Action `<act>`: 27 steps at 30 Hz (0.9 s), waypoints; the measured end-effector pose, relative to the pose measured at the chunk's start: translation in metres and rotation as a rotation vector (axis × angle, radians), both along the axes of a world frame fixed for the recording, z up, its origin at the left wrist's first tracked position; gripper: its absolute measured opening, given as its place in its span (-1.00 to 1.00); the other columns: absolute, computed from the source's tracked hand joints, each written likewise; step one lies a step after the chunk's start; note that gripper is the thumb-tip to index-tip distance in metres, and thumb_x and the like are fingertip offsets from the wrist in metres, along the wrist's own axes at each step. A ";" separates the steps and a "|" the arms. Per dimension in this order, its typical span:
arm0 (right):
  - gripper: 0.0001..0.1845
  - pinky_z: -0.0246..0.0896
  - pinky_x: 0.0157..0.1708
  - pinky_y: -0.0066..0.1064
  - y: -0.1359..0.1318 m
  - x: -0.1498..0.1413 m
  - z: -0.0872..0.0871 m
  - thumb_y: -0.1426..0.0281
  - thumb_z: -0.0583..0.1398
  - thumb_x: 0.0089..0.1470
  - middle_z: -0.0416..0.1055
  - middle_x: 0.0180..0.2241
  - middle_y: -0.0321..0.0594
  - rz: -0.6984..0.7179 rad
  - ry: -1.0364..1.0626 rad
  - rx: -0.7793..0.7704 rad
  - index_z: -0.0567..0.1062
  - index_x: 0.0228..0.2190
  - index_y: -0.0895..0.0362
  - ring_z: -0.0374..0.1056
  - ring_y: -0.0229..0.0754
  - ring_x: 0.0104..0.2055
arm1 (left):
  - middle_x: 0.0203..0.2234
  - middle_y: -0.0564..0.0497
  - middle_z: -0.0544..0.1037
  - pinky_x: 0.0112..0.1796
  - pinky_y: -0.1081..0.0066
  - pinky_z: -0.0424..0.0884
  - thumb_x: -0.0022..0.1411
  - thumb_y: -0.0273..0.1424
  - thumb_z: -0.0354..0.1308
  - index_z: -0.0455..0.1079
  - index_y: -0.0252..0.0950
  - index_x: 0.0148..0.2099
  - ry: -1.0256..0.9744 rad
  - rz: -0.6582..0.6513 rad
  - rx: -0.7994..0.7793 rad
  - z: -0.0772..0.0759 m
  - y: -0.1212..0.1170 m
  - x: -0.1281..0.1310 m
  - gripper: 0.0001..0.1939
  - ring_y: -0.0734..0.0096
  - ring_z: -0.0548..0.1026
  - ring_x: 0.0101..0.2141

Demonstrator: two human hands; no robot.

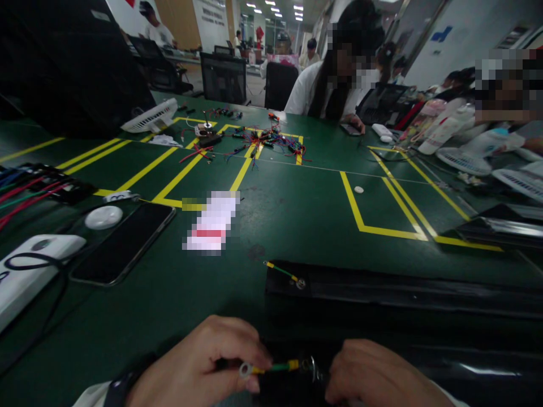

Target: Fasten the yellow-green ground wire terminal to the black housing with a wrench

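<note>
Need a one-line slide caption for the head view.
Left hand pinching a short green wire with yellow end sleeves, right hand close by, at a dark-green, yellow-taped table.

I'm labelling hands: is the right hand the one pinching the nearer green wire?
No, the left hand holds the nearer green wire between thumb and finger.

I can't read any words or numbers over my feed. The lettering on the pale back wall (211,25) is too blurred, the blue sign (442,34) at right shows me no legible letters, and the white-and-red slip (216,217) on the surface (297,212) is pixelated past reading.
</note>
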State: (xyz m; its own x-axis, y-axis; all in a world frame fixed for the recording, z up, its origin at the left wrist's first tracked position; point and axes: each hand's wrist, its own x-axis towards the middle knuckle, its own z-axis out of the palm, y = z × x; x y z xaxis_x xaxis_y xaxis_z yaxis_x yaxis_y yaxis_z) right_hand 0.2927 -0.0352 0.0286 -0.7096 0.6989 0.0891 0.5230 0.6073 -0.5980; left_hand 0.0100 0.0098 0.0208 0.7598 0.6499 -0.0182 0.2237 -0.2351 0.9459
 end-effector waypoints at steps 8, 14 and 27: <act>-0.84 0.29 -0.35 -0.47 0.011 -0.012 0.020 0.32 0.16 0.22 0.51 -0.45 -0.28 0.026 -0.125 -0.089 0.52 -0.37 0.04 0.42 -0.22 -0.38 | -0.33 0.04 0.58 -0.26 0.51 0.35 0.22 -0.49 0.25 0.53 -0.23 -0.15 0.010 0.001 0.007 0.001 0.001 0.001 -0.85 0.40 0.52 -0.27; -0.82 0.27 -0.35 -0.51 0.022 -0.022 0.046 0.57 0.18 0.12 0.51 -0.41 -0.29 -0.031 -0.177 -0.255 0.53 -0.38 0.06 0.42 -0.24 -0.37 | -0.33 0.03 0.59 -0.26 0.49 0.35 0.23 -0.46 0.25 0.53 -0.23 -0.15 0.001 0.004 0.018 0.000 0.000 0.000 -0.87 0.37 0.52 -0.26; -0.91 0.33 -0.51 -0.50 0.007 0.013 0.053 0.43 0.10 0.18 0.48 -0.45 -0.33 -0.397 0.062 -0.339 0.39 -0.29 0.01 0.41 -0.24 -0.47 | -0.32 0.03 0.59 -0.24 0.48 0.38 0.25 -0.43 0.24 0.53 -0.21 -0.14 -0.031 0.009 0.009 0.000 0.001 0.002 -0.87 0.38 0.53 -0.26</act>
